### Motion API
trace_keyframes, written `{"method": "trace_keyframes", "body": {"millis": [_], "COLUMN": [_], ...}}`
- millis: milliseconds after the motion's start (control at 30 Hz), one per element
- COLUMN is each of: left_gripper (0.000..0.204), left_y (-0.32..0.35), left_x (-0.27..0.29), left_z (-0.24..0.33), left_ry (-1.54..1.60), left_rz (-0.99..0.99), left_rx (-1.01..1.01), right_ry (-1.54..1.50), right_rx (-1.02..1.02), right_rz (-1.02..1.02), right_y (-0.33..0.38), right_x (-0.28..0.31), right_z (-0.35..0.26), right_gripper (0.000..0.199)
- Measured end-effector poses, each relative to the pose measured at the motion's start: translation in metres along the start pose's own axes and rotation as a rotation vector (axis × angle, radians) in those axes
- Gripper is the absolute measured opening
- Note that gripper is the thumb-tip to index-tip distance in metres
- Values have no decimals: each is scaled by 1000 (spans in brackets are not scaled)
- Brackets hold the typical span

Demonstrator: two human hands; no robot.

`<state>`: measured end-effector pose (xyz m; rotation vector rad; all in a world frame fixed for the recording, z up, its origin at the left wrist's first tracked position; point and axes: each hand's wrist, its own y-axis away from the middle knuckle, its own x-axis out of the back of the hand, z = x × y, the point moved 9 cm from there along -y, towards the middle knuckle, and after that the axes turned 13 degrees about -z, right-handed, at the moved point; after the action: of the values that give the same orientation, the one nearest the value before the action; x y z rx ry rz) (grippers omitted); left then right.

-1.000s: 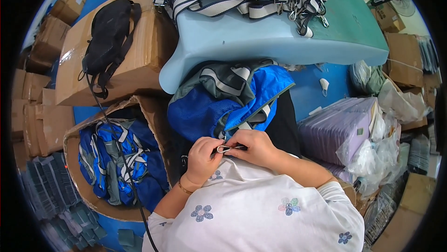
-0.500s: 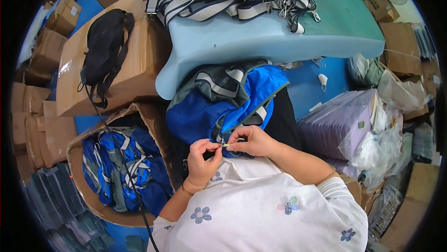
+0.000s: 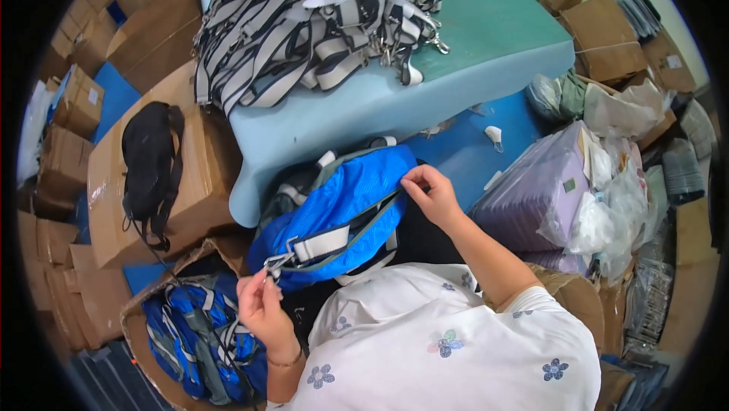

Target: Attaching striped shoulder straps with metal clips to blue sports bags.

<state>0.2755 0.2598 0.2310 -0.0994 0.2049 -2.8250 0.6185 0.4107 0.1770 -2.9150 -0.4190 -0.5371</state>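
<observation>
A bright blue and grey fabric bag [image 3: 357,183] lies across my lap, beside the table edge. At its near left end, my left hand [image 3: 264,308] has its thumb and fingers closed on a silver metal snap hook [image 3: 279,261]. Beside the hook, a light grey webbing strap [image 3: 323,245] lies against the blue fabric. My right hand [image 3: 431,192] pinches the bag's upper right edge between thumb and fingers. The underside of the bag is hidden.
Grey-and-black straps with metal hooks [image 3: 326,39] are heaped on the table [image 3: 493,24]. To the left, a carton [image 3: 205,160] carries a black pouch [image 3: 148,160]; below it an open box [image 3: 137,327] holds blue bags. Plastic-wrapped lilac sheets [image 3: 531,183] stand right.
My hands have parted: the left has gone left and down with the hook, the right up to the bag's far edge. The bag has turned and spread out. The view has shifted.
</observation>
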Motion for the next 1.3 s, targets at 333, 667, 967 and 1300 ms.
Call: {"method": "trace_keyframes", "body": {"millis": [333, 667, 967, 1300], "left_gripper": [28, 28, 49, 60], "left_y": [-4, 11, 19, -5], "left_x": [17, -84, -170, -194], "left_z": [22, 57, 43, 63], "left_ry": [-360, -919, -849, -362], "left_rz": [-97, -506, -879, -786], "left_rx": [-52, -481, -550, -338], "right_ry": [-637, -44, -297, 369], "right_rx": [-250, -502, -182, 464], "right_rz": [-121, -61, 29, -163], "right_y": [-13, -6, 1, 55], "right_x": [-39, -8, 53, -4], "right_z": [106, 90, 5, -177], "right_gripper": [44, 21, 10, 21]}}
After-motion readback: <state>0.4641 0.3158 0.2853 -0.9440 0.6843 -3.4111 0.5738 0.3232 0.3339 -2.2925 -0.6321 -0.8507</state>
